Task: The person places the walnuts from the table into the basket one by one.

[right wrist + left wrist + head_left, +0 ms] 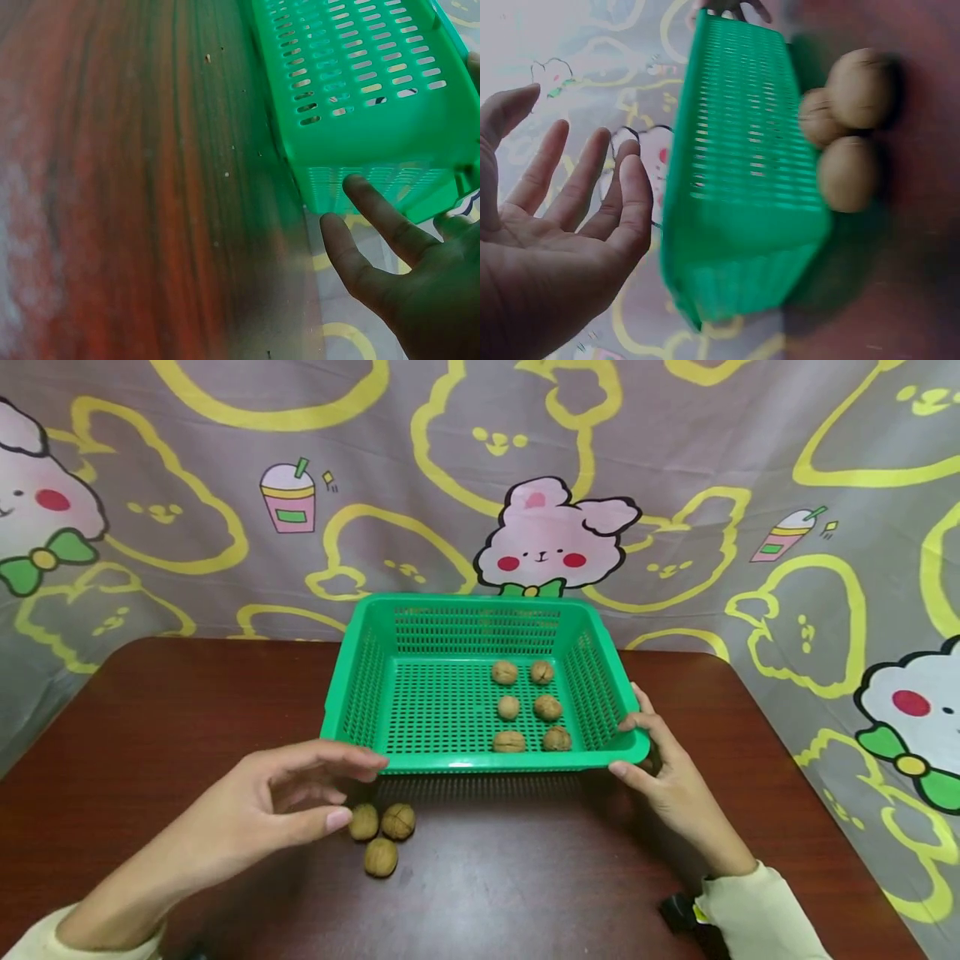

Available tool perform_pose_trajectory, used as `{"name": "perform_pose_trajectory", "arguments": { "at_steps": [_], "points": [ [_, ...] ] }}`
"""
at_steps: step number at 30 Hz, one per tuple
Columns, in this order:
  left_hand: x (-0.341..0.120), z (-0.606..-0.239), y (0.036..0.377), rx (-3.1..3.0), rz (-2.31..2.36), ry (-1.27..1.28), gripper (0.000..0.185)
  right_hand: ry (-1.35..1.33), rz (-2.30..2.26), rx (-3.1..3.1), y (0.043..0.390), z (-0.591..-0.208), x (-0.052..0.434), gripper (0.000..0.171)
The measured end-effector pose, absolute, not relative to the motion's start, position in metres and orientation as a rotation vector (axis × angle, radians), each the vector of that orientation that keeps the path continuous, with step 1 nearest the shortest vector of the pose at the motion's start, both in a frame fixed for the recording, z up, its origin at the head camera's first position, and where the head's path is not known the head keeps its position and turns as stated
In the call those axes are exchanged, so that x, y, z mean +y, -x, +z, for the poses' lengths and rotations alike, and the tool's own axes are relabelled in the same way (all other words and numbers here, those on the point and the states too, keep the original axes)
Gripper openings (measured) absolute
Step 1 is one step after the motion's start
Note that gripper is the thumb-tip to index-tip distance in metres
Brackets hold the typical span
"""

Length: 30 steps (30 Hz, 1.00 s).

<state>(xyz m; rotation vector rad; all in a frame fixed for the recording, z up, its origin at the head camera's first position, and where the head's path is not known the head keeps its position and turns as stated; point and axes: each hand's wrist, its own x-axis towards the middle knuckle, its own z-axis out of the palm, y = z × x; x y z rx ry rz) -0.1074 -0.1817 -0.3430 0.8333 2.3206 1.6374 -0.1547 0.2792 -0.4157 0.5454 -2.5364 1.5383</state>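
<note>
A green plastic basket (480, 762) with slotted walls stands on the table. Inside, toward its right side, several walnuts (547, 707) lie in two columns. My right hand (675, 789) grips the rim at the front right corner; in the right wrist view two fingers (390, 225) stretch out beside the outer wall. My left hand (251, 802) hovers by the front left corner, holding nothing, its fingers loosely bent and the thumb apart. Close to the left thumb, three walnuts (381, 857) sit clustered on the table in front of the basket, also seen in the left wrist view.
The dark reddish-brown table (495, 877) extends around the basket. Behind it and along the right side hangs a cloth (405, 468) printed with cartoon rabbits and drinks. A small black object (678, 912) lies by the right sleeve.
</note>
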Motion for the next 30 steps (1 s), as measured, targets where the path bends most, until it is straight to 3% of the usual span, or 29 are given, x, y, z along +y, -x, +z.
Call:
{"name": "perform_pose_trajectory", "arguments": {
  "at_steps": [14, 30],
  "points": [
    [-0.214, -0.41, 0.076, 2.286, 1.722, -0.705, 0.051, -0.554, 1.567, -2.519, 0.156, -0.416, 0.277, 0.04],
    [-0.213, -0.431, 0.087, 2.214, 1.665, -0.447, 0.047, -0.553, 1.59, -2.518, 0.156, -0.416, 0.278, 0.039]
  ]
}}
